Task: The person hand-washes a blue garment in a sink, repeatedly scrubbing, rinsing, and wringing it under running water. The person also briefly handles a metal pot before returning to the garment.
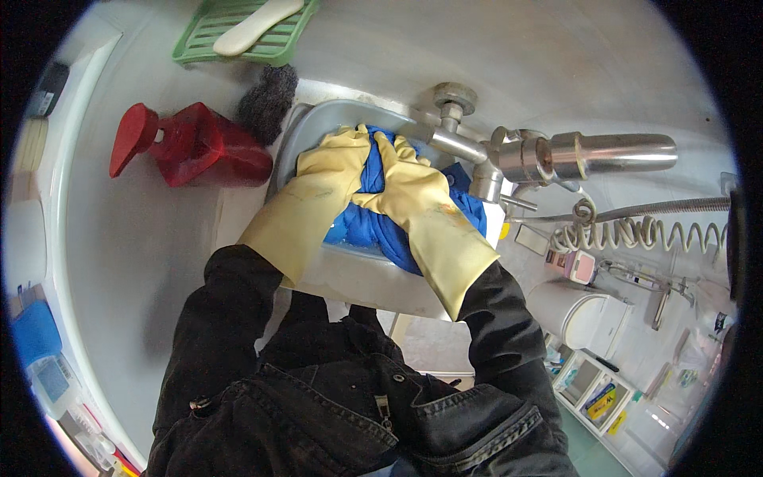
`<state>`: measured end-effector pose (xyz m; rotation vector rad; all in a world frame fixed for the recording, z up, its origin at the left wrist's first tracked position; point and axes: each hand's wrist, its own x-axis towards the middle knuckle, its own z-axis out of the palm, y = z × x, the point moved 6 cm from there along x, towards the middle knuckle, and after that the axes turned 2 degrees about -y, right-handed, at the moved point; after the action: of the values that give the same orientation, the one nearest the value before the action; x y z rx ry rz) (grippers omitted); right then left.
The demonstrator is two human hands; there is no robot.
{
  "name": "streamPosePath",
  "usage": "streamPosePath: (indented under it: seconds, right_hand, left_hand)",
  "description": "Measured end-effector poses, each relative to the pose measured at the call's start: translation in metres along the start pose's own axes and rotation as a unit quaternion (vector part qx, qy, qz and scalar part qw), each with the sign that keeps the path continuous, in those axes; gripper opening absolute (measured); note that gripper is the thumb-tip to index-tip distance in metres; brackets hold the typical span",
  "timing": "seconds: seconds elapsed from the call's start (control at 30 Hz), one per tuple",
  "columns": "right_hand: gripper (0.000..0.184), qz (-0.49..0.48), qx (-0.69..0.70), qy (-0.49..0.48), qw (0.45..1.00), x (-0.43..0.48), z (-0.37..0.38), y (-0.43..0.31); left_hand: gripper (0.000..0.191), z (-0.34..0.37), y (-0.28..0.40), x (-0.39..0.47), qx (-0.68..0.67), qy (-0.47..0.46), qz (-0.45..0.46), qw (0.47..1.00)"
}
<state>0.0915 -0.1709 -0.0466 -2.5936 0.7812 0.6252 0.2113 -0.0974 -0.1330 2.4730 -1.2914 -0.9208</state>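
Both my hands wear long pale-yellow rubber gloves and reach into a grey plastic basin (343, 110). My left hand (337, 158) grips a bunched blue cloth (372, 170) from its left side. My right hand (411, 179) holds the same cloth from the right, close beside the left hand. Folds of the cloth spread below the gloves and hang over the basin's near right rim. Shallow water shows around the cloth near the front of the basin. The gloves hide much of the gripped part. The basin rests in a white sink (357, 280).
Over the basin's right side juts a metal faucet (524, 158). On the left are a red pump bottle (220, 149) and a dark mesh scrubber (268, 101). A green soap dish (191, 45) holds a long white piece (256, 27). A coiled hose (644, 232) hangs at right.
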Motion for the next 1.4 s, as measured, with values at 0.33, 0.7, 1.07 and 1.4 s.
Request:
streamPosePath:
  seconds: [0.33,0.7,1.07,1.4]
  right_hand:
    - [0.049,0.034,0.299,-0.001,0.954,0.049,0.022,0.037]
    - [0.031,-0.175,0.227,0.211,0.935,-0.044,-0.004,-0.075]
    - [0.014,-0.203,0.528,0.094,0.819,0.007,0.009,-0.037]
    - [0.046,-0.111,0.254,0.255,0.927,-0.018,-0.026,0.004]
  left_hand:
    - [0.053,-0.005,-0.002,0.013,-0.175,-0.068,-0.084,0.979]
    - [0.052,0.047,-0.072,0.020,-0.635,0.004,-0.096,0.766]
    - [0.048,0.061,-0.062,0.004,-0.696,-0.015,-0.165,0.698]
    - [0.054,-0.044,-0.001,-0.086,-0.170,0.189,-0.016,0.967]
